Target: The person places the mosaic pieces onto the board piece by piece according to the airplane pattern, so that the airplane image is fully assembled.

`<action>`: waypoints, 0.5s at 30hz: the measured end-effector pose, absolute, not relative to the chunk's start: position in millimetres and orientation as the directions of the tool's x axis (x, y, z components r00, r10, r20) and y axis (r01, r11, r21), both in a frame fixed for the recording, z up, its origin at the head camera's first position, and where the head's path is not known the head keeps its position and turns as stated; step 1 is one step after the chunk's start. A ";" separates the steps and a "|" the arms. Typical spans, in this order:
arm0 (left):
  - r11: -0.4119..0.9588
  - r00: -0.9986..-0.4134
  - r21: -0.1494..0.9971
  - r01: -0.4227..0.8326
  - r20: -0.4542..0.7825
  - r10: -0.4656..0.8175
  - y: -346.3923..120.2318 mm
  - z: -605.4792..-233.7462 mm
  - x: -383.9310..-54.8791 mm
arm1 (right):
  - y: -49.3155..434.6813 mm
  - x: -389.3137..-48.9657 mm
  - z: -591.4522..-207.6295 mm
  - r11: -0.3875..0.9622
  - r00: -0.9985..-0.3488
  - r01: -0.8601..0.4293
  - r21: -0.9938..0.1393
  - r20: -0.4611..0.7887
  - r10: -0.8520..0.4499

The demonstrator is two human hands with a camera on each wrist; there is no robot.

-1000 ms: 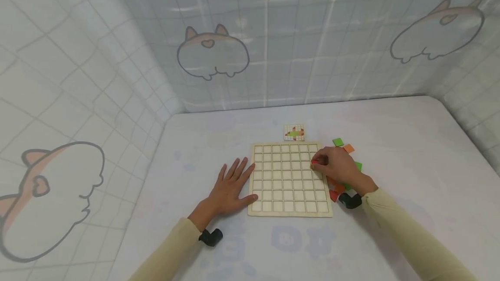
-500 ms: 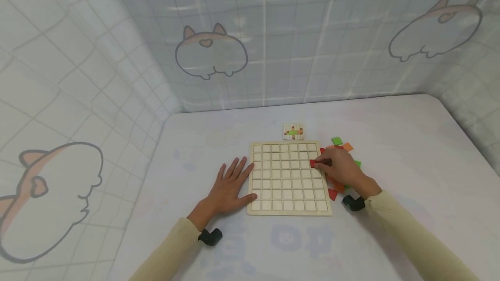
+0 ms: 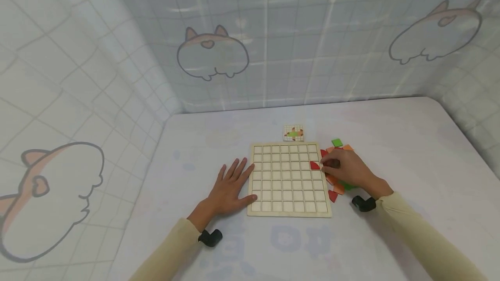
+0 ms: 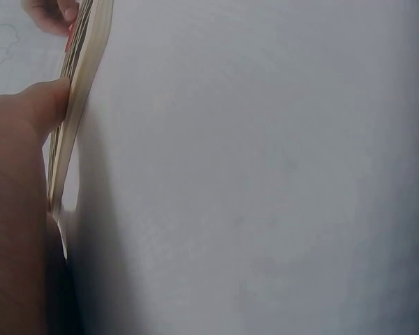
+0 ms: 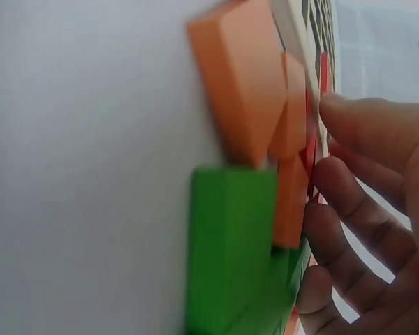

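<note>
One red quarter-round tile [image 3: 314, 166]: lies flat in the third row from the far side, rightmost column; square corner toward near left, curved edge toward far right; no marked long axis.

One square pale wooden grid board [image 3: 288, 185]: flat on the white counter [image 3: 195, 142], sides running near to far and left to right.

Hands, two. Left [image 3: 228, 195]: fingers spread, pointing far right, thumb on the board's left edge. Right [image 3: 347, 166]: fingers loosely bent, pointing left, gripping nothing, just beside the tile.
</note>
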State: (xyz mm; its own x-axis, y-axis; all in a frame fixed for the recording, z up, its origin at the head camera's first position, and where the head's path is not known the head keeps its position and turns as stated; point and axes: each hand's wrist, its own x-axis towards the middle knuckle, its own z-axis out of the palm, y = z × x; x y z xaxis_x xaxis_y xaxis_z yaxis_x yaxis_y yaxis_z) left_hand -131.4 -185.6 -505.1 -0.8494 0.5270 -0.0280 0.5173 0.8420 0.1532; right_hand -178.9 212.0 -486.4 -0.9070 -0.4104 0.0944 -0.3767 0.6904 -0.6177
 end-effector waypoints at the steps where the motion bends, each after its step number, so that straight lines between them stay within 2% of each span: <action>1: 0.842 -0.849 0.152 0.518 -0.028 0.527 -185.6 -505.2 -131.4 | 214.3 -178.2 -486.5 0.687 -0.903 -0.385 -0.616 0.099 -0.417; 10: 0.837 -0.846 0.158 0.524 -0.023 0.533 -185.8 -506.4 -132.3 | 229.6 -166.1 -486.5 0.718 -0.871 -0.453 -0.528 0.093 -0.482; 15: 0.838 -0.846 0.154 0.523 -0.024 0.533 -186.0 -508.1 -133.0 | 234.1 -156.7 -486.9 0.718 -0.864 -0.469 -0.514 0.099 -0.494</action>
